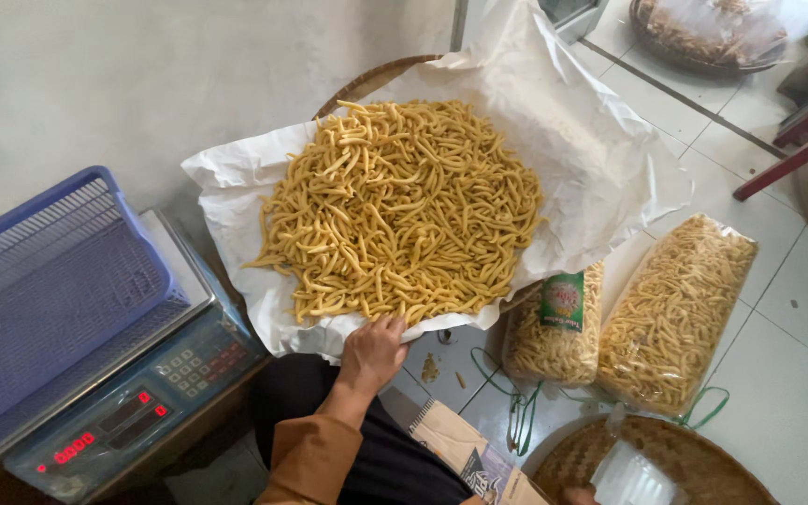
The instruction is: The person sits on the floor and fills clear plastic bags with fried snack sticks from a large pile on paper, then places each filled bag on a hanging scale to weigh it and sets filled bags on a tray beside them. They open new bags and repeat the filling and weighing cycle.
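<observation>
Left hand (373, 351): the grip is clenched on the near edge of the white paper liner (600, 159), fingers curled over the rim, thumb side underneath, where the paper folds over the round woven bamboo tray (371, 82).

Heap of yellow fried snack sticks (402, 210) lies directly beyond this grip, away from the body, spread across the liner; sticks point every way, no single long axis. Left hand is plainly the nearer one.

Right hand (580, 494): only a sliver shows at the bottom frame edge, beside a second woven tray (703, 468); cannot tell whether open or shut.

Outward, on the tiled floor (797, 393): 2 clear plastic bags filled with the same sticks (670, 313) to the right; a digital scale with red readouts (133, 411) carrying a blue plastic basket (44, 281) to the left.
</observation>
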